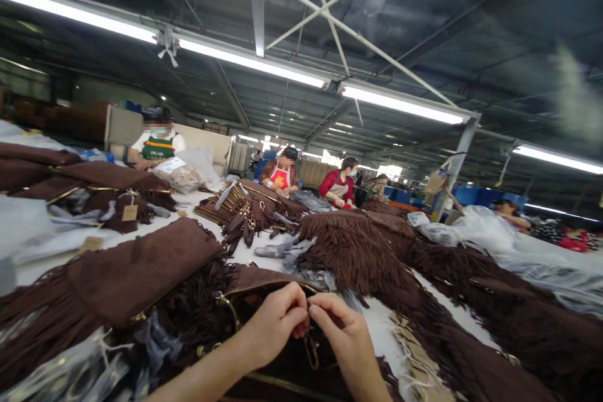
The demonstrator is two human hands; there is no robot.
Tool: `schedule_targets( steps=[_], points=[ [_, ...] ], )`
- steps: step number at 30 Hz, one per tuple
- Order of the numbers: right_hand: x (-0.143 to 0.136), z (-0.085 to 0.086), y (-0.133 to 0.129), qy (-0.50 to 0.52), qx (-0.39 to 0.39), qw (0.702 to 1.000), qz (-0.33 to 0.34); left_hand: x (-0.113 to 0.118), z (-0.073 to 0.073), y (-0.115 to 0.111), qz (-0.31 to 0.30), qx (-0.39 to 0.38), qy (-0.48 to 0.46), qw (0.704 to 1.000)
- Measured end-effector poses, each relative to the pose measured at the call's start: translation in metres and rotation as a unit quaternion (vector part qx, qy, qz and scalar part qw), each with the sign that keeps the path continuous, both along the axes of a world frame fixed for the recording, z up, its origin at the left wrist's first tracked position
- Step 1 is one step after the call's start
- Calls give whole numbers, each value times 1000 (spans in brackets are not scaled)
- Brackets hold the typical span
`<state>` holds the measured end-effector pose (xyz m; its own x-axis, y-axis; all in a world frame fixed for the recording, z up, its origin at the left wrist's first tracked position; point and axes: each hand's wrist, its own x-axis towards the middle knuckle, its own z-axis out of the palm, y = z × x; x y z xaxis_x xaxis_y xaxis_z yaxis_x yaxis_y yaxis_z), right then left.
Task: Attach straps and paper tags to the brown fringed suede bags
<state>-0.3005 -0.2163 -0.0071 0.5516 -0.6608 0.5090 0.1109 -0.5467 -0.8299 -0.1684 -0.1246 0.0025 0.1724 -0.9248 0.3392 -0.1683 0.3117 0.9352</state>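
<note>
My left hand (pixel 277 320) and my right hand (pixel 343 330) meet over an open dark brown bag (pixel 257 279). Both are closed in a pinch, fingertips almost touching. What lies between them is small and dark, and mostly hidden by the fingers. Just below my fingertips hangs a gold metal clasp (pixel 311 352); its link to the pinched piece cannot be made out. A gold ring (pixel 228 311) sits at the bag's left side, and a gold zip line (pixel 292 386) crosses below my hands.
Fringed brown bags (pixel 151 264) lie to the left, with another fringed heap (pixel 353 245) ahead. Paper tags with white strings (pixel 419 358) lie at right. Clear plastic wrapping (pixel 61 370) is at lower left. Several co-workers sit across the white table (pixel 384 326).
</note>
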Motion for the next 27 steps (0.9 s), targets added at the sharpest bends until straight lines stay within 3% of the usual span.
schedule_targets(
  steps=[3, 8, 11, 19, 23, 27],
  points=[
    [2, -6, 1, -16, -3, 1000, 9, -2, 0, 0, -10, 0, 13, 1000],
    [-3, -13, -3, -47, 114, 991, 46, 5, -3, -3, -2, 10, 133, 991],
    [-8, -13, -4, -22, 92, 994, 51, 7, -6, -3, -2, 34, 185, 982],
    [-13, -19, -3, 62, -65, 996, 31, -1, -3, 4, 52, -22, -44, 997],
    [-14, -18, -2, 74, -140, 987, 25, -3, -2, 7, 49, -23, -97, 994],
    [-14, -20, -3, 67, -144, 987, 31, -3, -3, 7, 39, -27, -99, 994]
  ],
)
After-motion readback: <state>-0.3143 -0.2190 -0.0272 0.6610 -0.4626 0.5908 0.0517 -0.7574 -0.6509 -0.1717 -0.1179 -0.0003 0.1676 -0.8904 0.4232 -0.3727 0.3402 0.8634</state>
